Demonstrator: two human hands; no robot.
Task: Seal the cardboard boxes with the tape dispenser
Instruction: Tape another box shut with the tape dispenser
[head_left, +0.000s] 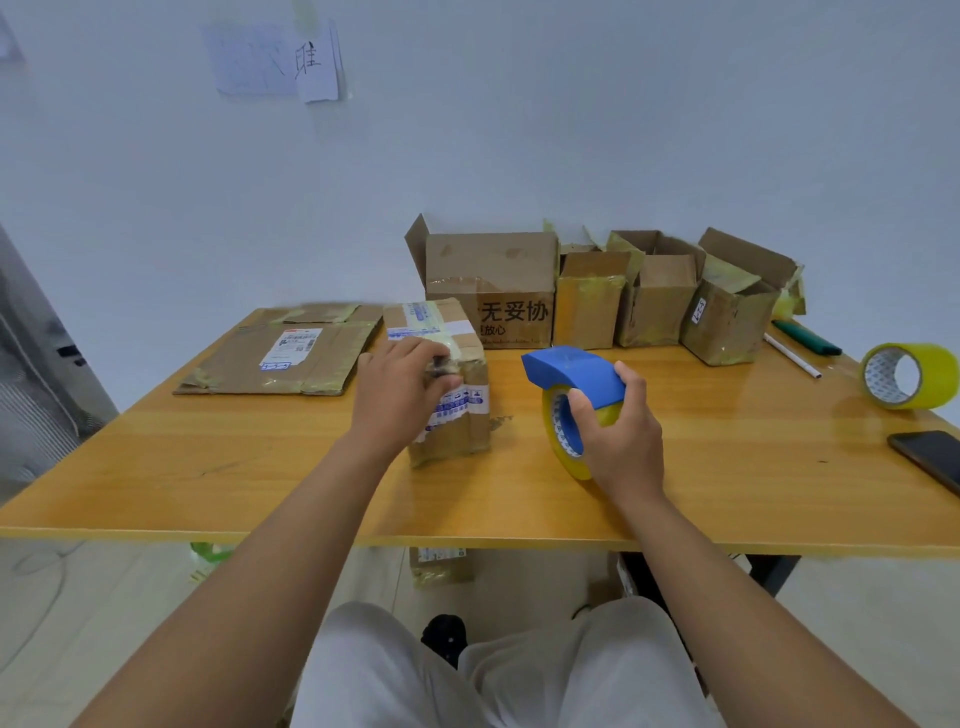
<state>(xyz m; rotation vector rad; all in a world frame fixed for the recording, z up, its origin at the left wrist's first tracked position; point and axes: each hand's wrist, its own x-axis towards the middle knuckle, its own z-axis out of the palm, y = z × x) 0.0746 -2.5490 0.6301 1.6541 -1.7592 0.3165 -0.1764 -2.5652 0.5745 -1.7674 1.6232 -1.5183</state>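
A small closed cardboard box (441, 332) with labels and yellowish tape stands in the middle of the wooden table (208, 457). My left hand (402, 384) rests on its top near the front edge, fingers curled over the taped seam. To the right, my right hand (621, 436) grips a blue tape dispenser (571, 371) loaded with a yellow tape roll (563, 447). The dispenser is held just above the table, apart from the box.
Several open cardboard boxes (491, 288) line the back of the table. Flattened cardboard (280, 356) lies at the back left. A spare yellow tape roll (909, 374), a green marker (805, 338), a white pen (792, 356) and a phone (930, 457) sit at the right.
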